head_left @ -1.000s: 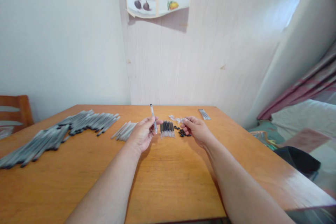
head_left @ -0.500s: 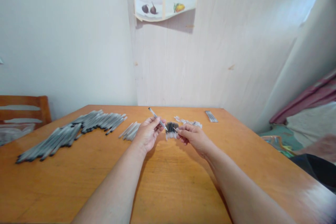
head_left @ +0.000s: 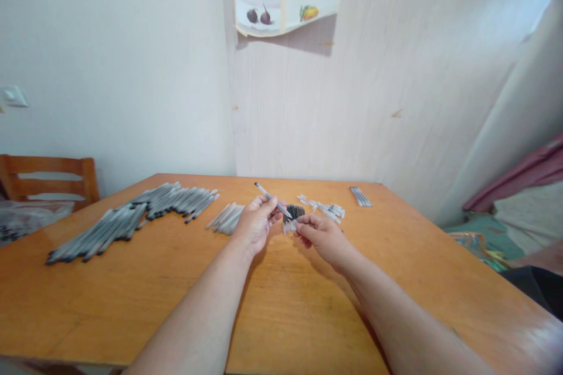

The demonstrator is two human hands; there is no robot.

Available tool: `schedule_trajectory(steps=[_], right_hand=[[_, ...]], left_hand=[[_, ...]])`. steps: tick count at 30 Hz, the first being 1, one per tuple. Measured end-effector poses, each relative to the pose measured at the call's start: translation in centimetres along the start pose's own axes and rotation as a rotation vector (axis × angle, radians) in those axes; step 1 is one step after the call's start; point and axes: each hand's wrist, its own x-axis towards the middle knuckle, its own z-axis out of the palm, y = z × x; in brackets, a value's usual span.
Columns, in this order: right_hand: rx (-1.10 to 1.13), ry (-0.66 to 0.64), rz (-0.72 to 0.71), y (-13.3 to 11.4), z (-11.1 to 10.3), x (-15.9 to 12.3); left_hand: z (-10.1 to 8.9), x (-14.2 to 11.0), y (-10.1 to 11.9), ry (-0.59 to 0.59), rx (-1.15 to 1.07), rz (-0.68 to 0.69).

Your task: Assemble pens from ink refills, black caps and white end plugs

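Observation:
My left hand [head_left: 258, 226] grips a slim pen [head_left: 265, 190] with a clear barrel, slanting from a dark end at upper left down to a point at lower right. Fingers pinched, my right hand [head_left: 320, 235] holds a small pale piece [head_left: 292, 225] at the pen's pointed end; whether the two touch I cannot tell. Just behind the fingertips lies a row of short black pieces with clear ends [head_left: 297, 209], partly covered by my right hand. Left of my left hand, several pale pen tubes [head_left: 225, 218] lie side by side, partly hidden.
Piles of dark-ended pens [head_left: 105, 229] spread over the table's left side. Small clear caps [head_left: 331, 211] lie behind my right hand. A few pens [head_left: 360, 196] lie together at the back right. A wooden chair [head_left: 53, 165] stands at the left, a wall behind the table [head_left: 281, 316].
My right hand's pinched piece has come up to the pen's pointed end. My left hand still holds the pen at a similar slant. The view has turned slightly left.

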Motion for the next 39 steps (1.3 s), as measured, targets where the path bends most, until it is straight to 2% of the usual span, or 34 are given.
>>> schedule_trajectory(steps=[29, 39], right_hand=[[-0.020, 0.042, -0.038, 0.9, 0.1, 0.4], [0.044, 0.068, -0.038, 0.2, 0.2, 0.2]], left_hand=[[0.6, -0.2, -1.1, -0.040, 0.116, -0.004], [0.4, -0.2, -1.1, -0.038, 0.146, -0.009]])
